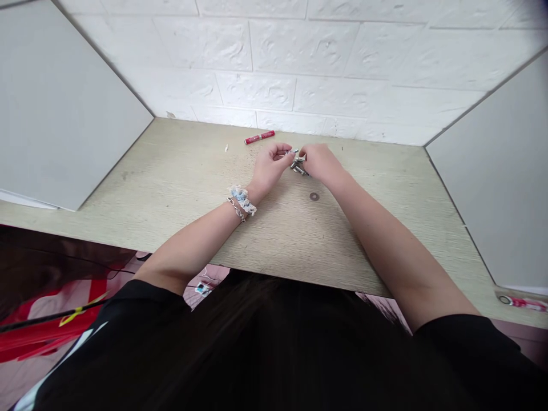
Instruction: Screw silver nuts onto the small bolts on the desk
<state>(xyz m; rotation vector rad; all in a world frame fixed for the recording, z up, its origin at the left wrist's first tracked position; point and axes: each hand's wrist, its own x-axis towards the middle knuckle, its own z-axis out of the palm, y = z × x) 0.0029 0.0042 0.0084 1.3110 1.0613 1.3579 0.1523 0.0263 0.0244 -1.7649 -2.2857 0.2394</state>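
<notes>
A small pile of silvery metal pieces, which look like bolts [299,166], lies on the pale wooden table [274,228] between my two hands. My left hand [273,165] is at the left of the pile, fingers curled, with a small silvery metal piece [294,152] at its thumb and fingertips. At the pile's right side, my right hand [317,161] is bent down with its fingers pressed together at the metal pieces; its fingertips are partly hidden. A flat round washer [314,196] lies nearer to me, below my right hand.
A red tube [259,137] lies behind my left hand, near the white brick wall [325,51]. A small white bit [226,148] is left of it. Grey panels stand at the left [64,103] and right [496,171]. Another red item [524,303] lies at the right front.
</notes>
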